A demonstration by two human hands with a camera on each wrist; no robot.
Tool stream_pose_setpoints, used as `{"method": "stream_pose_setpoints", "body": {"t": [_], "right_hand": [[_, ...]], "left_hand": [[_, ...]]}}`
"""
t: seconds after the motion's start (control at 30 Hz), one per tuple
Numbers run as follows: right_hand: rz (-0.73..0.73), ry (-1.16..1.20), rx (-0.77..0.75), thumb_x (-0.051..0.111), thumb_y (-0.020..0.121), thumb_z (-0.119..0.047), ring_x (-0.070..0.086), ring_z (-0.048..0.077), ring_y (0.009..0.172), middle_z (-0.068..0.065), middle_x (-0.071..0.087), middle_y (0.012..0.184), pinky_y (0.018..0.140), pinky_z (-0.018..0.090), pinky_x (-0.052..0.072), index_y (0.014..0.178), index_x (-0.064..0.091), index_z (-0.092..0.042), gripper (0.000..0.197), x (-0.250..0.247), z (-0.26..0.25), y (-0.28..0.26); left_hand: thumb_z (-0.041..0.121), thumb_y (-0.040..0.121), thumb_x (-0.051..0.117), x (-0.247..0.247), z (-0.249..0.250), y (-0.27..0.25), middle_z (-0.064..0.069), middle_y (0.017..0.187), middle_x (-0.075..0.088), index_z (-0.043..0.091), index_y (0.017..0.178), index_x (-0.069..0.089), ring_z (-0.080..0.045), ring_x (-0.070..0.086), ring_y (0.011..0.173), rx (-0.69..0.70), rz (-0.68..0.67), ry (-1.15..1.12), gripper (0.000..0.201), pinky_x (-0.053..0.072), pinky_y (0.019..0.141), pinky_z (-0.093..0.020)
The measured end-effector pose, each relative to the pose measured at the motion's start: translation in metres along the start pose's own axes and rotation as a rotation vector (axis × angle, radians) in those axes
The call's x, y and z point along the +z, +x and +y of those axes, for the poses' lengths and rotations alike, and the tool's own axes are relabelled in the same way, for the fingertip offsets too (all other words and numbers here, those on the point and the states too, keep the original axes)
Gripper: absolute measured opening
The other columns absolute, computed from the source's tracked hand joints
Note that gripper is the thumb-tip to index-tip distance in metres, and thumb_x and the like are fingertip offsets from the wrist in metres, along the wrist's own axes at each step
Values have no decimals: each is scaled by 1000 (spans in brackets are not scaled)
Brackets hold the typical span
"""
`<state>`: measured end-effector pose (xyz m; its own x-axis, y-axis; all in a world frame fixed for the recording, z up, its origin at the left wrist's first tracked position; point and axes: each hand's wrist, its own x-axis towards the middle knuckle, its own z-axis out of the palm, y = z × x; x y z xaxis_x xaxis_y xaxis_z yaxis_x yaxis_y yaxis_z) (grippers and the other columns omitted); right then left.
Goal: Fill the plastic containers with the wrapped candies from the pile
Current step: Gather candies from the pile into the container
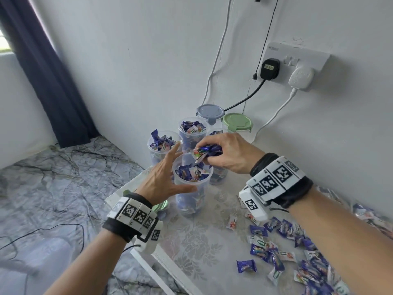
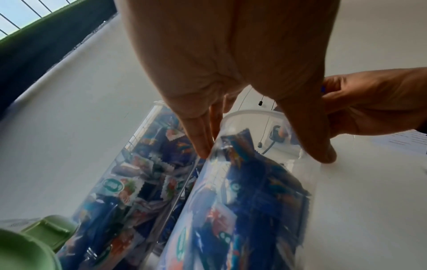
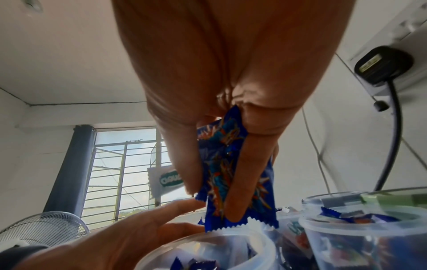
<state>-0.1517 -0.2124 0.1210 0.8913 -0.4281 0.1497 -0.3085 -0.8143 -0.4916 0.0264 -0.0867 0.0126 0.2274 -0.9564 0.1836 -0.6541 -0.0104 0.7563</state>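
Over the nearest container (image 1: 192,184), the right hand (image 1: 225,154) clutched a bunch of wrapped candies (image 1: 207,151) to drop in; the left hand (image 1: 168,177), fingers straight, steadied its wall.

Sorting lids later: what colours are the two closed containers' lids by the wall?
One lid is grey-blue, the other light green; head view shows them best.

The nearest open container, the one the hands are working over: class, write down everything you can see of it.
The nearest open container is a tall, round, clear plastic tub with a thicker rim and no lid. It stands upright on the patterned tabletop, in front of other open tubs. Blue and white wrapped candies show through its wall, stopping short of the rim. The left hand cups its side with straight fingers; the right hand holds a bunch of candies above its mouth.
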Motion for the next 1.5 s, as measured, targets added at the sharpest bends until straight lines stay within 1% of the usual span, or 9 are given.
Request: {"method": "stream_pose_setpoints", "body": {"t": [0.1,0.23,0.37,0.63,0.8,0.97,1.07,1.33,1.5], "right_hand": [[-24,17,-12,71,82,-16,59,1,82,-11,67,89,72,1,38,109,72,-23,28,10,-5,12],[-92,8,-9,70,82,-15,61,3,86,-10,68,94,72,0,36,111,71,-25,31,25,-4,23],[-162,-8,33,68,81,-12,63,10,96,0,71,109,85,16,46,118,69,-24,38,36,1,26],[-149,-74,22,72,79,-19,57,15,103,6,64,119,88,22,40,127,63,-23,49,43,6,26],[-99,-98,-15,72,82,-25,48,9,90,5,60,108,79,22,34,125,63,-23,43,41,9,25],[18,-50,-33,72,85,-36,63,15,89,7,67,105,82,30,50,115,69,-17,35,38,12,24],[74,-43,-40,66,90,-25,62,11,88,6,70,102,81,25,49,108,71,-14,23,33,14,23],[-274,-119,-131,66,86,-16,58,10,109,0,67,123,91,15,37,127,65,-23,42,31,6,22],[-354,-204,-142,68,85,-15,59,13,108,-1,67,121,86,14,35,121,69,-20,36,40,5,32]], "left_hand": [[52,62,84,1,0,1,0,153,38,30,156,3,2,36,128,6,22,-8,126,33,92,0],[59,60,82,2,-5,2,-1,152,41,31,156,0,-14,49,132,27,27,-34,129,42,101,-24],[54,60,83,2,-4,3,1,151,43,29,157,2,-16,51,131,33,33,-40,128,43,102,-26],[54,60,83,2,-4,3,1,150,44,31,156,3,-14,50,131,27,35,-47,127,42,99,-20],[52,61,84,2,-5,4,4,150,43,32,156,2,-10,48,131,22,35,-36,127,36,89,0],[48,62,87,2,-4,3,7,144,47,30,157,4,3,46,122,27,46,-37,127,33,92,2],[45,63,88,2,-3,3,7,142,50,30,157,5,2,48,118,18,41,-50,126,39,99,-10],[38,64,90,4,-7,5,13,133,49,29,157,6,19,49,109,43,33,-84,126,37,88,2],[42,64,89,4,-11,5,1,142,51,32,156,5,0,50,121,35,39,-64,126,36,91,1]]}}
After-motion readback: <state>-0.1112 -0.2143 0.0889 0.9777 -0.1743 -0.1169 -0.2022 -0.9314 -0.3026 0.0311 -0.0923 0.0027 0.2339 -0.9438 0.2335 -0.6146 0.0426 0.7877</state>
